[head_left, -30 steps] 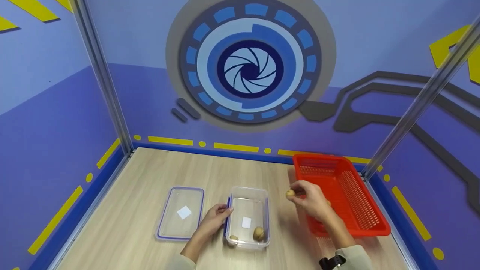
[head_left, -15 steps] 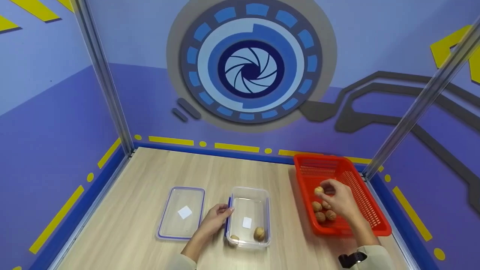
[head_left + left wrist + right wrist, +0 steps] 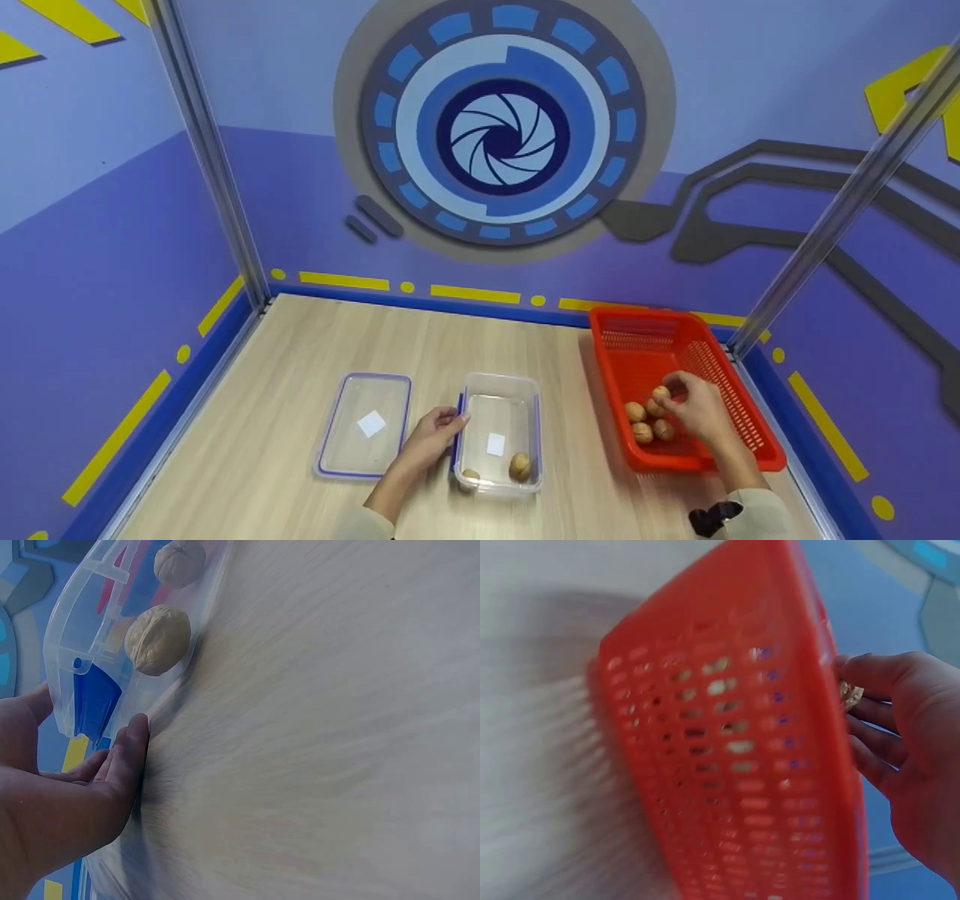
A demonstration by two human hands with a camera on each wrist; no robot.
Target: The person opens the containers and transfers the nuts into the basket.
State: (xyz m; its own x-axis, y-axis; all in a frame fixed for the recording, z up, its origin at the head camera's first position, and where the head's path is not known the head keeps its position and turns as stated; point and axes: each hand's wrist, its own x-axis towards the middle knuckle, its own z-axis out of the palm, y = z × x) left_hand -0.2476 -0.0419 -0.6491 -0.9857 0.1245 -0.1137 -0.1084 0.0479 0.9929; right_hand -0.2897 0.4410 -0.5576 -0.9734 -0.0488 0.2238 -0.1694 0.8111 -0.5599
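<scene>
Lower right of the frame: the right hand (image 3: 694,409) pinches a walnut (image 3: 661,393) inside the red basket (image 3: 750,420), just above three loose walnuts (image 3: 643,422); lower centre: the left hand (image 3: 431,435) rests relaxed fingers against the clear container (image 3: 499,382), which holds two walnuts (image 3: 517,466); its lid (image 3: 364,426) lies beside it on the worktop (image 3: 300,360); judged early, most nuts remaining in the basket.

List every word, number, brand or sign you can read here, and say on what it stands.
None can be read.
White label on the lid: blank.
White label in the box: blank.
Wall: only a shutter-like emblem and yellow dashes, no letters.
Basket, walnuts: no print visible.
</scene>
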